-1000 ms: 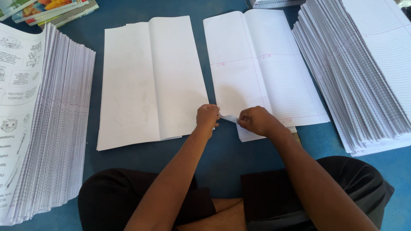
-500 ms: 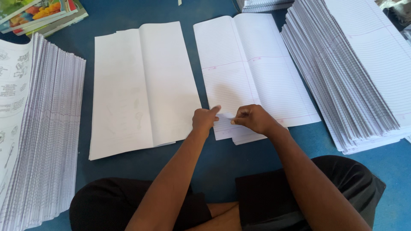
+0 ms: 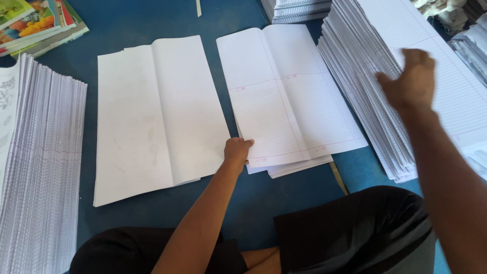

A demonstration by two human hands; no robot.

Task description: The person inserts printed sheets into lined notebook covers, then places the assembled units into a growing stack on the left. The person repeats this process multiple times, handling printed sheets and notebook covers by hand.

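Head-camera view of a seated person sorting paper on a blue tabletop [image 3: 152, 20]: the left hand [image 3: 237, 151] rests with fingers curled on the near left corner of a small pile of ruled sheets [image 3: 289, 96], thumb and fingers closed on the corner of the top sheet. That pile lies straight ahead of the person, fanned slightly at its near edge, each sheet creased down the middle and marked with faint red lines. The right hand [image 3: 408, 78], blurred in motion, is raised with fingers loosely spread and holds nothing; it hangs above a tall stack of ruled paper [image 3: 375, 96] that runs along the right side of the tabletop, just beside the small pile. To the left of the small pile, close but apart from it, lie plain white folded sheets [image 3: 157, 116]. Farther left stands another tall stack of paper [image 3: 40, 167], its edges facing the camera. Colourful books [image 3: 35, 23] sit at the far left corner, and the person's dark-clothed knees [image 3: 355, 228] fill the foreground.
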